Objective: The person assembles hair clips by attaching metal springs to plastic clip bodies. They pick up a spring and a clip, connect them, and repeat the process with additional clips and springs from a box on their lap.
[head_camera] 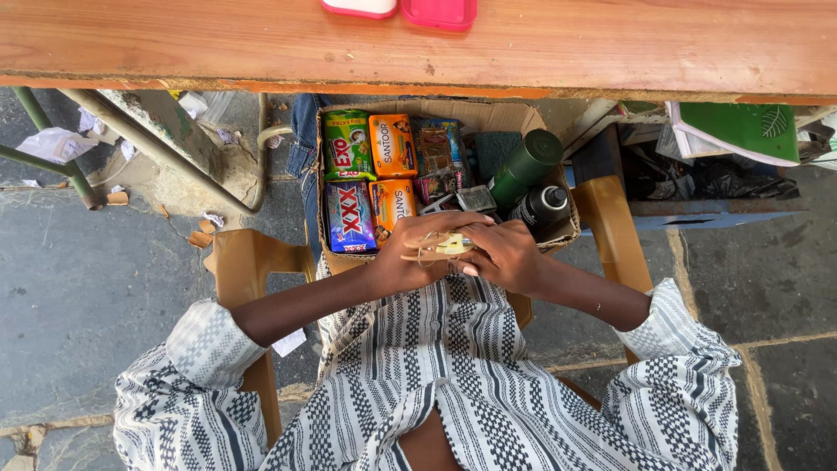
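My left hand [410, 253] and my right hand [504, 255] meet over my lap and both grip a small pale yellow object [453, 245] with thin tan strips or rubber bands sticking out to the left. Just beyond the hands sits an open cardboard box [514, 115] on my knees. It holds green, orange and blue soap packets [349, 144], a dark green bottle [527, 165] lying tilted and a black can [542, 207]. My sleeves are black-and-white patterned.
A wooden table edge [436, 48] runs across the top, with two pink lidded boxes [436, 12] on it. I sit on a tan plastic chair [244, 262]. A green folder [741, 129] and clutter lie at right. Metal pipes [157, 144] and litter lie at left on the stone floor.
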